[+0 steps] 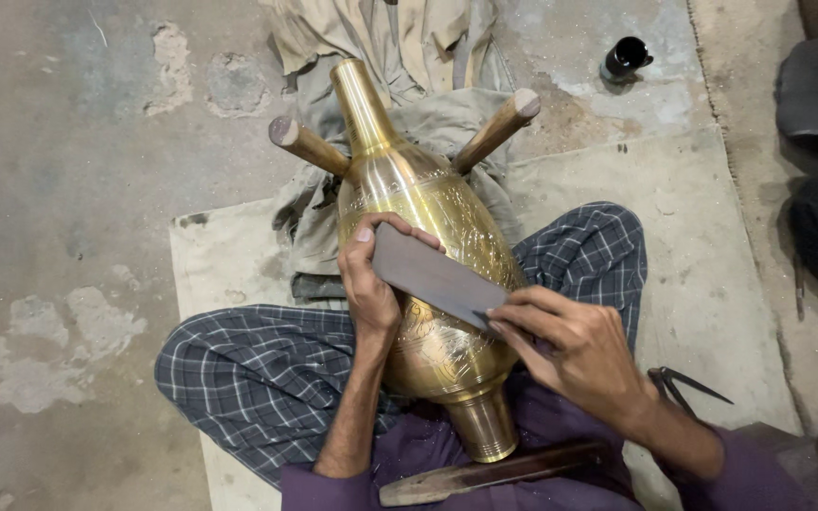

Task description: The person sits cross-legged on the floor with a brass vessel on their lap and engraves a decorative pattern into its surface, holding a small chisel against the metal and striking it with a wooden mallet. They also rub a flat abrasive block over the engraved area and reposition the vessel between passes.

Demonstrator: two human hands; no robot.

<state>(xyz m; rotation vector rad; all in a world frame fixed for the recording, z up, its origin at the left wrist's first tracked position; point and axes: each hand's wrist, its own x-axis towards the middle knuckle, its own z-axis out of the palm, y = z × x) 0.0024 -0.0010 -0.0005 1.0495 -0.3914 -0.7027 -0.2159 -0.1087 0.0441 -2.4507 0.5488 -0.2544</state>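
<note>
A flat dark strip (437, 280) is held at each end by the left hand (369, 284) and right hand (579, 345), pressed on the shiny brass vase (428, 265) under them.

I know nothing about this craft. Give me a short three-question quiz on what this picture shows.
1. True or false: both hands grip the dark flat strip laid across the engraved brass vase.
2. Which end of the vase points away from the person: A the narrow neck, B the ribbed foot?
3. What props the vase near its neck?

Key:
1. True: left hand and right hand each hold one end.
2. A.
3. Two crossed wooden pegs, with cloth lying beneath and beyond them.
</note>
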